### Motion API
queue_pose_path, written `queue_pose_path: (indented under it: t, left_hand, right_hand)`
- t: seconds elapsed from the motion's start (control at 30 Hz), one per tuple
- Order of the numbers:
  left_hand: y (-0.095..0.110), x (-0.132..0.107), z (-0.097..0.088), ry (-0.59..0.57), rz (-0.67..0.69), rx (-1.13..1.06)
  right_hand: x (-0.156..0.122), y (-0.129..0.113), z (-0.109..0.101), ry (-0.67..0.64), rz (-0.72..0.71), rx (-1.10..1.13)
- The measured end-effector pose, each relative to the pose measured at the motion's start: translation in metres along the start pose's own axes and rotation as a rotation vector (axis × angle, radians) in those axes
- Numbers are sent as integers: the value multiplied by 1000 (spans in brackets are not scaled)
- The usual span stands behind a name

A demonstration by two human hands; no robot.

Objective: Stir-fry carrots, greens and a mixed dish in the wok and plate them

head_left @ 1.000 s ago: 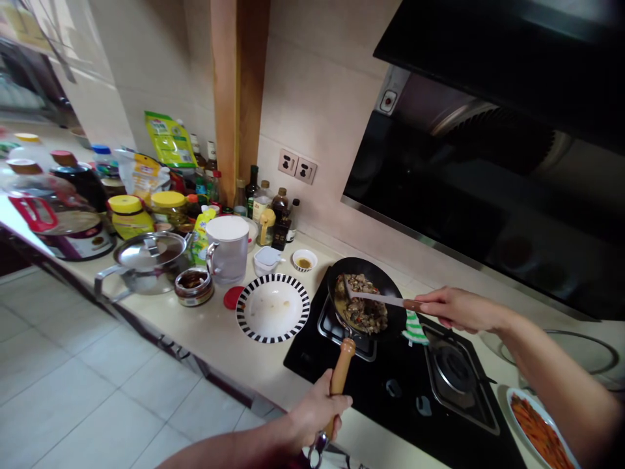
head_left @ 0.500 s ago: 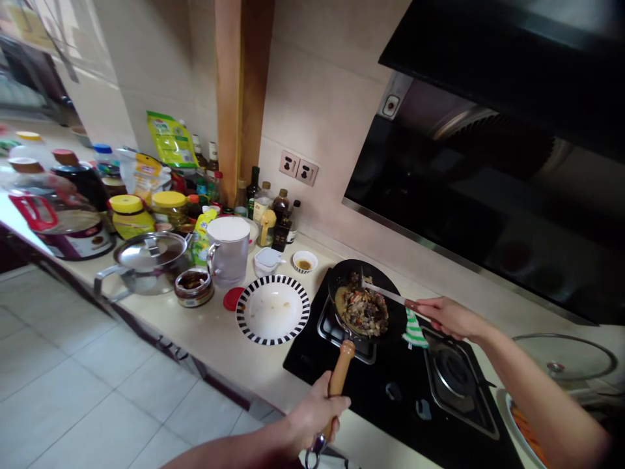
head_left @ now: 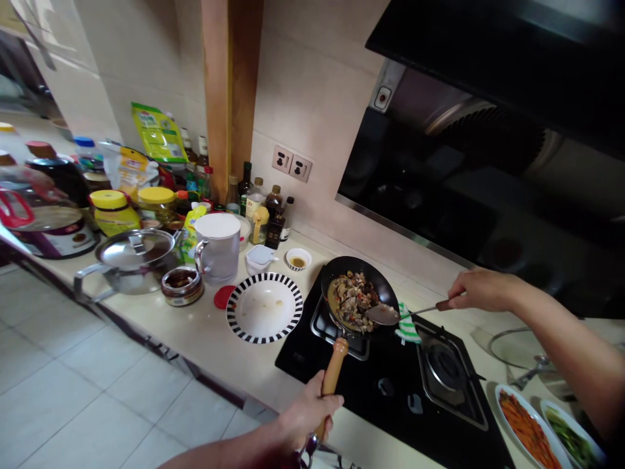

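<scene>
My left hand (head_left: 312, 405) is wrapped round the wooden handle of a black wok (head_left: 385, 281), which sits on the left burner of the stove. Chopped food (head_left: 355, 299) with bits of orange and red lies inside in a pale sauce. In my right hand (head_left: 476, 290) is the brown-ended handle of a metal spatula (head_left: 384, 315). The spatula's blade rests at the right side of the food, near the wok's rim. A green-and-white striped cloth (head_left: 408, 326) is just right of the wok, below the spatula's shaft.
Left of the black stove (head_left: 351, 384) lies a striped-rim plate (head_left: 263, 309) with food traces. A small sauce bowl (head_left: 297, 259), a jug (head_left: 218, 251), an open jar (head_left: 182, 286) and a steel pot (head_left: 139, 260) stand beyond. Plates of carrot strips (head_left: 530, 430) and greens (head_left: 569, 436) are at right.
The spatula has swung from the far left of the food to the wok's right side, and my right hand has risen and moved right. My left hand keeps its hold.
</scene>
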State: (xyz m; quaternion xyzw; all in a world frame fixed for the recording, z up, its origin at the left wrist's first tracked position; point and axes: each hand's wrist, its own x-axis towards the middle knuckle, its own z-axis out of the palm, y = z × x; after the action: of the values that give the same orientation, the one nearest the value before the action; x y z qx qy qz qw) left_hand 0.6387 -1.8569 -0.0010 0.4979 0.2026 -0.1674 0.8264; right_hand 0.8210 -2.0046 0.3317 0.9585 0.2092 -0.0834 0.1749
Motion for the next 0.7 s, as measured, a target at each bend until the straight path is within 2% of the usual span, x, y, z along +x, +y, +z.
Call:
queue_pose_path:
  t: [0.07,0.13,0.23,0.33,0.5,0.6,0.7]
  left_hand:
    - [0,0,0,-3,-2,0]
    - [0,1,1,-2,-4,1]
    - [0,3,0,-9,16,21]
    - [-1,4,-3,-17,25,40]
    - [-1,5,-6,-28,37,48]
    - [-1,6,-6,-18,37,42]
    - [0,5,-5,-20,45,47]
  right_hand:
    - [1,-9,-12,-69,37,-128]
    - [6,-15,-16,-81,56,-181]
    - [19,-18,-7,-65,56,-226]
    - [33,-14,20,-81,39,-203]
    - [38,2,81,-219,57,-81]
    - [30,9,108,-148,25,-65]
    - [17,8,121,-9,2,-89]
